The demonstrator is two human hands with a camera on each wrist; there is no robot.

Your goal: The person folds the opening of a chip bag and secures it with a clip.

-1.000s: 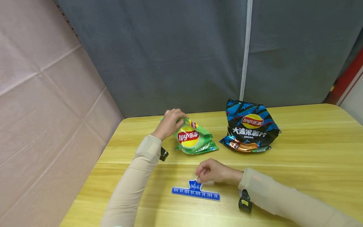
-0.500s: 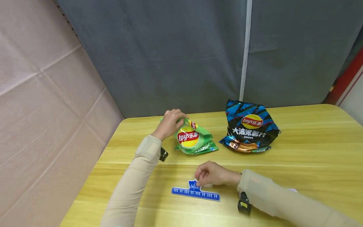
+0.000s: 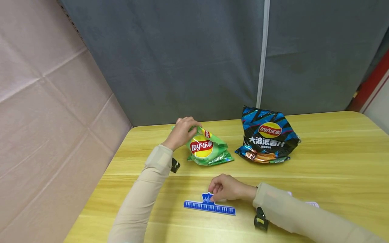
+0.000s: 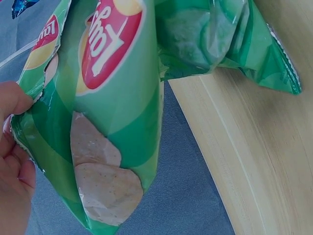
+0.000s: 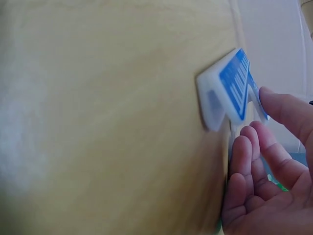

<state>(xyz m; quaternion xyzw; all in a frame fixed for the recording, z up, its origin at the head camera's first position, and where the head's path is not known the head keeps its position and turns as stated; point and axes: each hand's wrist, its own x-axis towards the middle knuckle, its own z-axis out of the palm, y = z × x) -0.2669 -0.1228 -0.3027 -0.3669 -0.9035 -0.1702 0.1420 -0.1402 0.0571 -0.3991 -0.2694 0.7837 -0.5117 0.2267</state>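
Note:
In the head view my left hand (image 3: 181, 133) grips the top edge of a green Lay's potato chip bag (image 3: 203, 150). The left wrist view shows the thumb and fingers of that hand (image 4: 13, 164) pinching the bag's serrated rim. A blue clip with a piano-key pattern (image 3: 209, 207) lies on the table in front of the bag. My right hand (image 3: 229, 187) has its thumb on the clip's handle. From the right wrist, the clip (image 5: 232, 85) appears with the thumb on one side of the handle and the curled fingers at the other; the exact finger contact is partly hidden.
A black and blue Lay's bag (image 3: 270, 141) stands at the back right of the wooden table (image 3: 331, 158). Partly behind the right sleeve lies a pale purple-and-white thing (image 3: 313, 204). A grey curtain (image 3: 188, 67) hangs behind the table, and a pale sheet (image 3: 54, 135) at the left.
My right hand has shifted slightly down and left, its thumb coming onto the clip's handle. The left hand and both bags stay in place. More of the purple-and-white thing now shows.

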